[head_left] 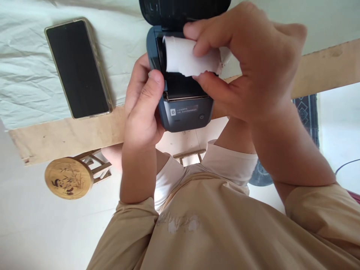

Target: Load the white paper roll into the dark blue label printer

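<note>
A small dark blue-grey label printer (185, 116) with a power button and a Bluetooth mark on its front is held up over the table's edge. Its black lid (182, 11) stands raised at the back. My left hand (143, 101) grips the printer's left side, thumb on the rim. Partly inside the paper bay lies a white paper roll (180, 56) with a ragged loose edge. My right hand (253, 63) pinches this roll at its right end, fingers on top and thumb at the lower edge. The roll's right end is mostly hidden by the hand.
A phone (78, 69) with a dark screen and clear case lies on the pale green cloth (22, 60) to the left. The table's wooden edge (70, 138) runs in front of my body. Below stands a round wooden stool (69, 178) on the light floor.
</note>
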Demonstrator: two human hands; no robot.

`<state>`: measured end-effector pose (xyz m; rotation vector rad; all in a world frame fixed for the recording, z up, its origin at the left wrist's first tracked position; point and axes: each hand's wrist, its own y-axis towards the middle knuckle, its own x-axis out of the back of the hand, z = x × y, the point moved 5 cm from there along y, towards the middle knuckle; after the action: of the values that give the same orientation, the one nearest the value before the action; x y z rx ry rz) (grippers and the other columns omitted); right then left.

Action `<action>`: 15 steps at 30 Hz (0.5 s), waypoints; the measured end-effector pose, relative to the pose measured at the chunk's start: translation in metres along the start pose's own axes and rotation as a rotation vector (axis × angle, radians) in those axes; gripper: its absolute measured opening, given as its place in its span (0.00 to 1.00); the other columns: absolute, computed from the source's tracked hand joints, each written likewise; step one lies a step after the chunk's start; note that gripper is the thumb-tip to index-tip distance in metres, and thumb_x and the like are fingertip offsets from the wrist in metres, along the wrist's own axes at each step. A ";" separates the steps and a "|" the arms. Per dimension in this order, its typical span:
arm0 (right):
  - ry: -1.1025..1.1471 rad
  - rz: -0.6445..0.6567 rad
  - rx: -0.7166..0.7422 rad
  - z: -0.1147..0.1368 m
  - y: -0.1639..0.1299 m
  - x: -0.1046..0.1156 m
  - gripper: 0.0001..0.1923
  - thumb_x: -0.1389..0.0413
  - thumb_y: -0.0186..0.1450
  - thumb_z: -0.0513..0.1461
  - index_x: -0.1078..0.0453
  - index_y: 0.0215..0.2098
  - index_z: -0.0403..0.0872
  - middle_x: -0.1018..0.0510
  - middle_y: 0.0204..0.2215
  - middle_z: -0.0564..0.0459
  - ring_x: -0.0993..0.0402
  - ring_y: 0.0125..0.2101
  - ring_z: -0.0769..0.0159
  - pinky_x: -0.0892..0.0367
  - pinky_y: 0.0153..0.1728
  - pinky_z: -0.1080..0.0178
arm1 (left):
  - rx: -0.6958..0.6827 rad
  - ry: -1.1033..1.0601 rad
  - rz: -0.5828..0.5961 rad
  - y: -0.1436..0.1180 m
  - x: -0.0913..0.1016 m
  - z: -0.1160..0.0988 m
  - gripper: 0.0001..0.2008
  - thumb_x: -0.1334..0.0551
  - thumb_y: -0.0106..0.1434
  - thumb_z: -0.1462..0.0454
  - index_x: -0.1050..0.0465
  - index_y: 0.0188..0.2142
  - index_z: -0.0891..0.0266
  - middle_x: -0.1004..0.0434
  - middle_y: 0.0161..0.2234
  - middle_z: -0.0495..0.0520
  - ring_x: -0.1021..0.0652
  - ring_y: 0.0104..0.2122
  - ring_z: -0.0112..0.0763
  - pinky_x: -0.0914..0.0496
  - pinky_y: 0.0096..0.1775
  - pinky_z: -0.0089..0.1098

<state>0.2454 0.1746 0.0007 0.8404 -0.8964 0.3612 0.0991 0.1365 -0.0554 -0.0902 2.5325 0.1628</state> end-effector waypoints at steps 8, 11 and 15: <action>-0.077 -0.151 0.053 0.016 -0.005 0.004 0.15 0.52 0.68 0.44 0.25 0.36 0.51 0.25 0.38 0.57 0.27 0.43 0.75 0.31 0.52 0.60 | -0.008 0.074 -0.013 0.000 0.003 0.001 0.12 0.39 0.65 0.54 0.28 0.43 0.58 0.22 0.42 0.50 0.22 0.51 0.36 0.25 0.50 0.35; 0.004 -0.177 0.063 0.026 -0.013 0.003 0.12 0.50 0.66 0.43 0.25 0.34 0.52 0.26 0.35 0.55 0.31 0.39 0.75 0.32 0.42 0.64 | -0.013 0.121 0.039 0.001 0.006 0.003 0.18 0.36 0.62 0.51 0.28 0.45 0.60 0.24 0.40 0.53 0.22 0.44 0.36 0.27 0.44 0.35; 0.037 -0.167 0.087 0.027 -0.019 -0.002 0.10 0.48 0.65 0.42 0.25 0.30 0.53 0.25 0.32 0.57 0.35 0.34 0.77 0.34 0.38 0.65 | -0.061 0.213 0.133 0.006 0.018 0.007 0.20 0.29 0.54 0.54 0.27 0.45 0.56 0.28 0.35 0.51 0.28 0.32 0.28 0.33 0.35 0.31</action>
<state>0.2410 0.1416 -0.0005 0.9795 -0.7745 0.2702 0.0872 0.1425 -0.0708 0.0395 2.7473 0.2979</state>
